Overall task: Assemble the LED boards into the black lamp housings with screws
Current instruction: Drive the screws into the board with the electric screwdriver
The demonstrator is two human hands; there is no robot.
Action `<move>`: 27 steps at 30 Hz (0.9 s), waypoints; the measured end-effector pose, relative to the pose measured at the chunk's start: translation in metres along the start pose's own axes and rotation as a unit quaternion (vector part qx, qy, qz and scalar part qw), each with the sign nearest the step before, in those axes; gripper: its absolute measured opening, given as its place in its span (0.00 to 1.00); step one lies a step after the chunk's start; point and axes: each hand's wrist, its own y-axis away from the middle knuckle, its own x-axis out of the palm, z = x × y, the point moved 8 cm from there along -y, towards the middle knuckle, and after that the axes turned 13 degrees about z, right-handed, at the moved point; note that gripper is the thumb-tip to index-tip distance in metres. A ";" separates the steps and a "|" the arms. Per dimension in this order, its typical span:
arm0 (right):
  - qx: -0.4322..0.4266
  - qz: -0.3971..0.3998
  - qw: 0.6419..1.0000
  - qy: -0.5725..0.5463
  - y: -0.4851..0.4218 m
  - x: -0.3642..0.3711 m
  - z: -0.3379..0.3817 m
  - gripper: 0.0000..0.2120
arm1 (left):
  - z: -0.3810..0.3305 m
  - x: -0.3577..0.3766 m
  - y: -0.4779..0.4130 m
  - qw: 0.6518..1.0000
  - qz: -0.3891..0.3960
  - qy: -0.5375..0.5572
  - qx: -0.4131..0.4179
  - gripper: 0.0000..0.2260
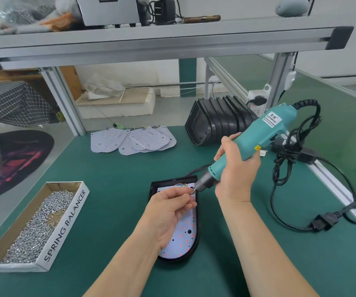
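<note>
LED board (183, 234) lies in its housing (179, 260) while the left hand (168, 213) pinches a screw (192, 192) onto the right hand's (235, 168) gripped screwdriver (265, 129).

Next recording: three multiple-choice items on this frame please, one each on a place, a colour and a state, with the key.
1. Where is the box of screws? A. left of the black housing B. on the upper shelf C. behind the stacked housings
2. What colour is the electric screwdriver? A. red B. teal C. yellow
3. What is the left hand doing? A. lying open and empty B. pinching a screw at the screwdriver's tip C. lifting a loose board
Key: 1 A, the box lies well to its left; 2 B, its body is teal; 3 B, fingertips meet at that tip.
</note>
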 end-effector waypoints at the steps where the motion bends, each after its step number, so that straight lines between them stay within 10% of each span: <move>1: -0.005 -0.009 1.000 0.011 0.000 0.001 0.000 0.08 | 0.000 -0.001 0.000 1.000 -0.003 0.001 0.004 0.15; 8: -0.008 -0.031 0.999 0.033 -0.004 -0.004 0.001 0.07 | -0.004 -0.002 0.006 0.994 -0.030 -0.107 0.017 0.11; 14: -0.029 -0.015 0.998 0.046 -0.013 -0.001 0.008 0.07 | -0.028 -0.001 0.016 0.782 -0.138 -0.607 -0.026 0.17; 19: -0.059 0.027 0.990 0.122 -0.016 0.008 0.004 0.07 | -0.025 0.021 0.007 0.652 -0.108 -0.750 -0.029 0.07; 27: -0.099 0.093 0.964 0.229 -0.010 0.017 -0.008 0.08 | -0.024 0.025 0.001 0.608 -0.094 -0.788 -0.026 0.07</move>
